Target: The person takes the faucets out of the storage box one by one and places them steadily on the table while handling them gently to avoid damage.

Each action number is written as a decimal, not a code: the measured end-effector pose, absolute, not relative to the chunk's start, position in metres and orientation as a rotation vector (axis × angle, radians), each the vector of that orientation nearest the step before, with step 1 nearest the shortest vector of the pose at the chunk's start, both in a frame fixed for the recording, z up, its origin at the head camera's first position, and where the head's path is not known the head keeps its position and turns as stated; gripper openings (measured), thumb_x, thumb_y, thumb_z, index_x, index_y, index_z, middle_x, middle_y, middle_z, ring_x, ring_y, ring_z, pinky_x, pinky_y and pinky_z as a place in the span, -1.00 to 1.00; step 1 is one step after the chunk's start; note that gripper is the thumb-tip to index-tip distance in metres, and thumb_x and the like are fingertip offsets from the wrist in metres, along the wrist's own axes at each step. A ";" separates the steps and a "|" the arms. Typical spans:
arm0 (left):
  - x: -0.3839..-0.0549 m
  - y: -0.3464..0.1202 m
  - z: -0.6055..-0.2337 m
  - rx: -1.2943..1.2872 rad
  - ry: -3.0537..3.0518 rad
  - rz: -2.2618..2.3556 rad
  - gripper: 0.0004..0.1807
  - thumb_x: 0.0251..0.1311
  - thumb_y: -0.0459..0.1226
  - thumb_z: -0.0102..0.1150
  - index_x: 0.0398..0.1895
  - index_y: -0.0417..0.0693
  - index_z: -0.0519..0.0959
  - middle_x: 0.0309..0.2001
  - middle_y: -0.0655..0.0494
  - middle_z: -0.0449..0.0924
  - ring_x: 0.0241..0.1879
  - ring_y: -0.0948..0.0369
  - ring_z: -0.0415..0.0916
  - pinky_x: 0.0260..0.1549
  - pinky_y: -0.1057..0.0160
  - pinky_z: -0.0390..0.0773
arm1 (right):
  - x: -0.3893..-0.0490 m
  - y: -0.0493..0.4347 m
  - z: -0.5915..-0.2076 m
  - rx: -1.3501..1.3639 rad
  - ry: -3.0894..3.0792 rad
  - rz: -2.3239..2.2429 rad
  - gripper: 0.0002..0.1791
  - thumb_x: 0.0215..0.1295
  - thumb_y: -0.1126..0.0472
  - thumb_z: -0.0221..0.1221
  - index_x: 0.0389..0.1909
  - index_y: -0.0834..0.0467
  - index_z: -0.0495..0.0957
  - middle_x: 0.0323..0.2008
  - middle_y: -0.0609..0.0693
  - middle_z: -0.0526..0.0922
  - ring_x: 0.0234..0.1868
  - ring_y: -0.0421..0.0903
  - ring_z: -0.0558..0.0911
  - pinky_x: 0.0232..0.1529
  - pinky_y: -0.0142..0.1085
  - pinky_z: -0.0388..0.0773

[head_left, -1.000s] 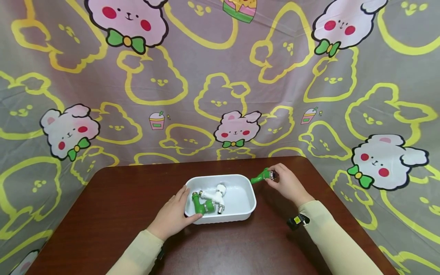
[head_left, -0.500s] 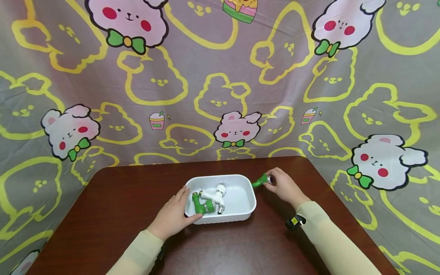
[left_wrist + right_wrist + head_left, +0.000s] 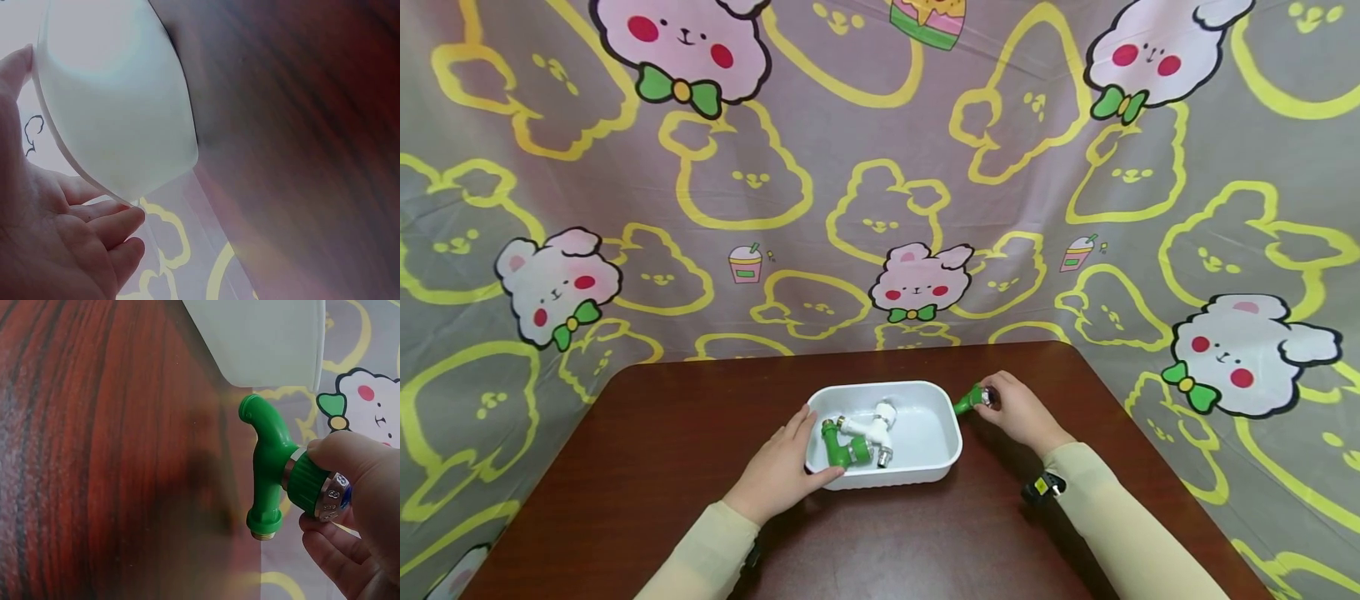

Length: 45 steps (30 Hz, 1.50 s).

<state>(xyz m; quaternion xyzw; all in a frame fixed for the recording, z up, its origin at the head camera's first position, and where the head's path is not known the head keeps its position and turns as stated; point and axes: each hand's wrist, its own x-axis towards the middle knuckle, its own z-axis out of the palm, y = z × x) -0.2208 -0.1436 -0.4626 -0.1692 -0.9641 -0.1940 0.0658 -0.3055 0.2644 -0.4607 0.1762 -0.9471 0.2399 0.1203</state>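
Observation:
My right hand point(image 3: 1022, 412) pinches a green plastic tap point(image 3: 269, 456) by its knob between thumb and fingers, just off the right end of a white basin point(image 3: 917, 478). In the right wrist view the tap's curved spout points up toward the basin and its threaded brass inlet points down. My left hand point(image 3: 778, 462) holds the basin's left end, thumb at the front rim and fingers along the left side. Inside the basin, toward the left, lie another green tap point(image 3: 838, 450) and a white tap point(image 3: 876, 428), close together.
The basin stands on a dark reddish-brown wooden table point(image 3: 700, 417). A cloth point(image 3: 820, 167) printed with cartoon bunnies hangs behind the table and along both sides. The right part of the basin floor point(image 3: 921, 433) is bare.
My right hand has come down a little with the green tap, whose spout now slopes lower beside the basin's right end. The left hand and basin hold their place.

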 end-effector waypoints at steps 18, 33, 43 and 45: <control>-0.223 -0.143 -0.463 -0.497 -2.926 -0.594 0.12 0.12 0.26 0.40 0.52 -0.34 0.27 0.56 -0.31 0.17 0.43 -0.27 0.34 0.31 -0.18 0.46 | -0.308 0.263 -0.466 0.494 -2.781 0.719 -0.63 0.22 0.18 0.45 -0.03 0.26 0.62 -0.10 0.09 0.61 -0.14 -0.02 0.61 -0.01 -0.07 0.65; -0.223 -0.144 -0.462 -0.498 -2.935 -0.591 0.12 0.11 0.27 0.41 0.52 -0.33 0.28 0.56 -0.31 0.17 0.42 -0.28 0.35 0.31 -0.19 0.47 | -0.304 0.262 -0.466 0.511 -2.786 0.667 -0.65 0.18 0.18 0.48 -0.09 0.19 0.60 -0.16 0.02 0.59 -0.18 -0.07 0.60 -0.05 -0.11 0.65; -0.223 -0.144 -0.462 -0.495 -2.939 -0.598 0.12 0.11 0.27 0.40 0.52 -0.33 0.28 0.56 -0.30 0.17 0.43 -0.28 0.34 0.32 -0.20 0.46 | -0.303 0.261 -0.467 0.433 -2.840 0.592 -0.64 0.16 0.16 0.49 -0.13 0.15 0.56 -0.23 -0.01 0.56 -0.26 -0.08 0.57 -0.15 -0.11 0.61; -0.223 -0.144 -0.462 -0.495 -2.940 -0.600 0.12 0.12 0.27 0.40 0.52 -0.33 0.27 0.56 -0.30 0.17 0.43 -0.28 0.34 0.32 -0.20 0.45 | -0.303 0.260 -0.467 0.414 -2.859 0.581 -0.64 0.15 0.16 0.50 -0.16 0.14 0.54 -0.25 -0.01 0.55 -0.28 -0.08 0.56 -0.19 -0.13 0.60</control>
